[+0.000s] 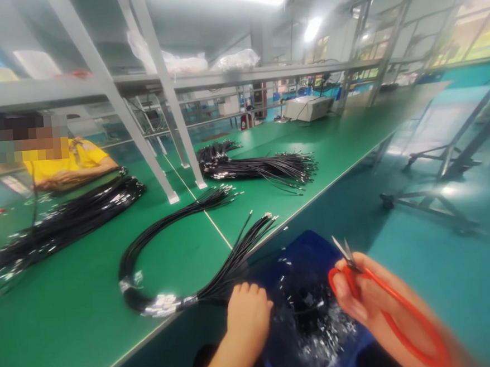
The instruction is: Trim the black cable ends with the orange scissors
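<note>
My right hand (366,298) grips a pair of scissors (405,317) with red handles. The blades point up and away, slightly parted. My left hand (249,312) is closed at the table's edge, its fingers curled round black cables (219,290) whose strands run in from the left; the fingers hide the part held. Beside that hand, a bundle of black cables (128,259) lies in a U shape on the green table, bound with pale wraps, with its loose ends fanning out. Below both hands stands a blue bin (312,246) holding small shiny scraps and dark pieces.
Large black cable bundles lie farther back (264,168) and at the left (74,212) on the green table (82,312). A person in a yellow top (87,155) sits across. Metal shelf posts (171,93) rise from the tabletop. A wheeled metal frame (434,192) stands at right.
</note>
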Motion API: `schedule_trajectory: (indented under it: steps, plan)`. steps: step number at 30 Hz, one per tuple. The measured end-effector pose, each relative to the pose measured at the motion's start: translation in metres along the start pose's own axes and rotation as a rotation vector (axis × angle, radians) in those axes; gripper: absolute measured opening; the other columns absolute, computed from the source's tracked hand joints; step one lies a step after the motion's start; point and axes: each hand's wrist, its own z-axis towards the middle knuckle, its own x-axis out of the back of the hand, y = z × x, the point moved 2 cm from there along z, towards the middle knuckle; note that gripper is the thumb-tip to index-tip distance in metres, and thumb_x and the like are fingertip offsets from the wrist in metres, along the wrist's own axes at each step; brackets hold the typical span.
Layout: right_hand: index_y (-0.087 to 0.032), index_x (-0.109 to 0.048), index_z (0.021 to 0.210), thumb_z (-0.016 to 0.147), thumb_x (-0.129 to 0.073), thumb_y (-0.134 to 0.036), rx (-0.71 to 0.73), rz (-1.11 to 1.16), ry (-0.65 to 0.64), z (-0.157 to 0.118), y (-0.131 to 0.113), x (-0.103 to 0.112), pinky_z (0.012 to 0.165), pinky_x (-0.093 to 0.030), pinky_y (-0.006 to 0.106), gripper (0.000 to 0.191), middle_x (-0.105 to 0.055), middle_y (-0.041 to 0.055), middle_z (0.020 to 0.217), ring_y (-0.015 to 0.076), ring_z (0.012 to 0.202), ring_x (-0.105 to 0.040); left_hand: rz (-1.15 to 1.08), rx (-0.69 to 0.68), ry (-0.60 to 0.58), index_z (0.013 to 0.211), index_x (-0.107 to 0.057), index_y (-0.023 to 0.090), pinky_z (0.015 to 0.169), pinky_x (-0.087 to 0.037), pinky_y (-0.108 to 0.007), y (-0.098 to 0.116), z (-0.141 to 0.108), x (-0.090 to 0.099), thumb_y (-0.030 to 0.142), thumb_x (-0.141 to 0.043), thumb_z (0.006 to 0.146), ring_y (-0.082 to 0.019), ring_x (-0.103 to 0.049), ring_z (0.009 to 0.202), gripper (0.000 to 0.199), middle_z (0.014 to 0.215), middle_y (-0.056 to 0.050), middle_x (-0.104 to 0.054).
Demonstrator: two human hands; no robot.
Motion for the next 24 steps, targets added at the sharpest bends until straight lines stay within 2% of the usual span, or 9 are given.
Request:
schedule_trajectory:
  steps: [3, 5, 7, 10, 14, 18, 22, 24]
  plan:
    - [-0.023, -0.066, 0.081, 0.070, -0.075, -0.035, 0.004, 0.017, 0.016, 0.000, 0.002, -0.004, 0.051, -0.035, 0.028, 0.019, -0.062, 0.0030, 0.068, 0.0138, 0.054, -0.041, 0.108, -0.015, -0.053, 0.073, -0.071, 0.015, 0.066, -0.048, -0.037, -0.011, -0.005, -0.005, 0.017, -0.059, 0.082, -0.028, -0.067, 0.073, 0.015, 0.075, -0.010, -0.071]
    - [-0.022, -0.066, 0.082, 0.069, -0.076, -0.035, 0.013, 0.022, 0.035, 0.000, 0.001, -0.007, 0.050, -0.033, 0.028, 0.020, -0.063, 0.0032, 0.068, 0.0133, 0.053, -0.040, 0.171, -0.007, -0.031, 0.076, -0.070, 0.017, 0.060, -0.047, -0.031, -0.013, -0.005, -0.005, 0.013, -0.057, 0.082, -0.025, -0.067, 0.073, 0.014, 0.078, -0.008, -0.071]
    - [-0.022, -0.066, 0.082, 0.069, -0.075, -0.037, 0.017, 0.010, 0.015, 0.000, 0.000, -0.010, 0.049, -0.032, 0.027, 0.022, -0.062, 0.0031, 0.067, 0.0129, 0.052, -0.040, 0.231, 0.005, 0.024, 0.083, -0.069, 0.017, 0.059, -0.046, -0.029, -0.013, -0.002, -0.002, 0.003, -0.052, 0.081, -0.023, -0.066, 0.079, 0.022, 0.087, -0.008, -0.069]
    - [-0.021, -0.066, 0.081, 0.071, -0.073, -0.040, 0.029, -0.004, -0.045, 0.001, -0.002, -0.013, 0.047, -0.030, 0.027, 0.022, -0.060, 0.0018, 0.064, 0.0119, 0.049, -0.038, 0.314, 0.009, 0.108, 0.088, -0.068, 0.014, 0.062, -0.047, -0.032, -0.014, 0.005, 0.004, -0.004, -0.047, 0.079, -0.025, -0.064, 0.082, 0.029, 0.092, -0.011, -0.067]
    - [-0.022, -0.065, 0.081, 0.070, -0.074, -0.039, 0.042, -0.003, 0.007, 0.001, -0.005, -0.013, 0.048, -0.031, 0.028, 0.022, -0.060, 0.0022, 0.066, 0.0127, 0.051, -0.038, 0.402, -0.019, 0.180, 0.087, -0.069, 0.010, 0.064, -0.046, -0.037, -0.019, 0.014, 0.012, -0.003, -0.047, 0.079, -0.028, -0.062, 0.078, 0.027, 0.088, -0.014, -0.065]
    - [-0.022, -0.064, 0.081, 0.071, -0.073, -0.042, 0.056, 0.011, -0.034, 0.002, -0.004, -0.012, 0.046, -0.029, 0.027, 0.024, -0.058, 0.0006, 0.061, 0.0122, 0.048, -0.037, 0.448, -0.071, 0.212, 0.081, -0.069, 0.010, 0.062, -0.044, -0.038, -0.026, 0.017, 0.018, -0.004, -0.047, 0.078, -0.028, -0.060, 0.074, 0.026, 0.082, -0.013, -0.064]
    - [-0.022, -0.063, 0.081, 0.074, -0.070, -0.039, 0.071, 0.027, -0.061, 0.004, -0.002, -0.011, 0.045, -0.029, 0.026, 0.020, -0.057, -0.0006, 0.061, 0.0113, 0.049, -0.037, 0.451, -0.120, 0.242, 0.092, -0.067, 0.012, 0.063, -0.042, -0.037, -0.033, 0.013, 0.024, -0.001, -0.048, 0.081, -0.028, -0.059, 0.076, 0.026, 0.082, -0.011, -0.063]
    - [-0.022, -0.063, 0.081, 0.075, -0.070, -0.037, 0.070, 0.039, -0.053, 0.005, -0.002, -0.012, 0.046, -0.029, 0.026, 0.018, -0.057, -0.0007, 0.061, 0.0110, 0.049, -0.037, 0.434, -0.135, 0.245, 0.089, -0.067, 0.012, 0.064, -0.041, -0.037, -0.039, 0.010, 0.025, -0.002, -0.047, 0.080, -0.028, -0.058, 0.076, 0.026, 0.081, -0.011, -0.063]
